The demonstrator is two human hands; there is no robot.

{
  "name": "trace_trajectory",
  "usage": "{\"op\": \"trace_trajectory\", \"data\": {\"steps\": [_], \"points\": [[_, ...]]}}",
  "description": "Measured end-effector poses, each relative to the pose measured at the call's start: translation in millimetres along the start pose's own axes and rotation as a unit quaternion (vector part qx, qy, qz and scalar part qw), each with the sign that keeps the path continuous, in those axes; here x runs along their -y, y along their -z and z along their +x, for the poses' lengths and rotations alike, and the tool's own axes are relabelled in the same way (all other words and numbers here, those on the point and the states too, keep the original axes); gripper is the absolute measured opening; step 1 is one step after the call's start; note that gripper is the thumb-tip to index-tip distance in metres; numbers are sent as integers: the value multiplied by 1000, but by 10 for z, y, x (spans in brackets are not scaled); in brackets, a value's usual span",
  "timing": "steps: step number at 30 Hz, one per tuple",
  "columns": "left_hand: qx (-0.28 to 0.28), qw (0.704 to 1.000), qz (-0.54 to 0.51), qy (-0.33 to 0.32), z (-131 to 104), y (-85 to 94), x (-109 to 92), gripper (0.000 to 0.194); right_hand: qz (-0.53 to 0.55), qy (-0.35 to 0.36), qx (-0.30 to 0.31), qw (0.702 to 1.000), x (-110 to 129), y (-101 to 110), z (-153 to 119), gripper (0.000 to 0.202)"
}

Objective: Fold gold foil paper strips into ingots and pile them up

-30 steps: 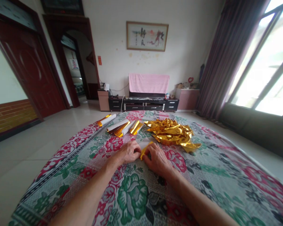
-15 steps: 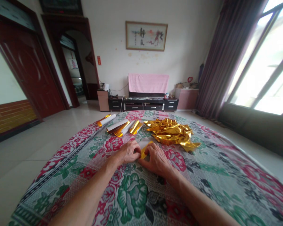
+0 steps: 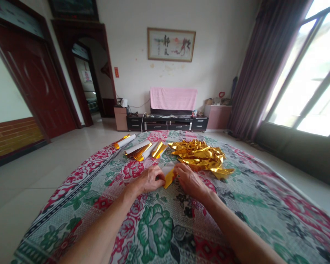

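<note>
A sheet of gold foil paper (image 3: 169,178) with a white back lies on the table between my hands, partly folded over. My left hand (image 3: 153,178) is closed, its thumb and fingers pinching the sheet's left edge. On the other side, my right hand (image 3: 187,179) has its curled fingers on the sheet's right edge. Just beyond my right hand is a heap of folded gold foil pieces (image 3: 200,154). Several curled gold-and-white sheets (image 3: 143,150) lie past my left hand.
A floral cloth (image 3: 154,231) covers the round table. Another rolled sheet (image 3: 124,141) lies near its far left edge. Across the floor stands a low black cabinet (image 3: 167,123) with a pink cloth (image 3: 173,98) above it. A window and curtain (image 3: 253,73) are at the right.
My right hand has shifted slightly up and to the right along the sheet, uncovering more of the gold fold. My left hand stays nearly in place.
</note>
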State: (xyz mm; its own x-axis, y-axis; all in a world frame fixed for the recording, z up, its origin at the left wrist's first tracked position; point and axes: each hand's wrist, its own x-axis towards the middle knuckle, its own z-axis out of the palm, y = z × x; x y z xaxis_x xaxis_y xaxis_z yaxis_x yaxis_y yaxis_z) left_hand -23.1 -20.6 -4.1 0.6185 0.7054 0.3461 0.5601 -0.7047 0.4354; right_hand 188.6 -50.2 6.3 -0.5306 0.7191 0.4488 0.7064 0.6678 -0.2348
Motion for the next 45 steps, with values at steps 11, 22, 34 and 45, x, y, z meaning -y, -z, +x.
{"op": "trace_trajectory", "data": {"steps": [11, 22, 34, 45], "points": [[-8, 1000, -4, -2, 4, -6, 19, 7, -39, 0, -18, 999, -19, -60, -1, 20], [3, 1000, -1, 16, 4, 13, -5, 9, -59, 103, 16, 993, 212, -51, 16, 18], [-28, 993, -89, 74, 9, -9, 104, 30, -6, 106, 35, 994, 199, -83, -2, 20], [4, 989, -126, 72, 4, 28, 107, 28, -23, 101, 33, 994, 277, -87, 14, 22]]}}
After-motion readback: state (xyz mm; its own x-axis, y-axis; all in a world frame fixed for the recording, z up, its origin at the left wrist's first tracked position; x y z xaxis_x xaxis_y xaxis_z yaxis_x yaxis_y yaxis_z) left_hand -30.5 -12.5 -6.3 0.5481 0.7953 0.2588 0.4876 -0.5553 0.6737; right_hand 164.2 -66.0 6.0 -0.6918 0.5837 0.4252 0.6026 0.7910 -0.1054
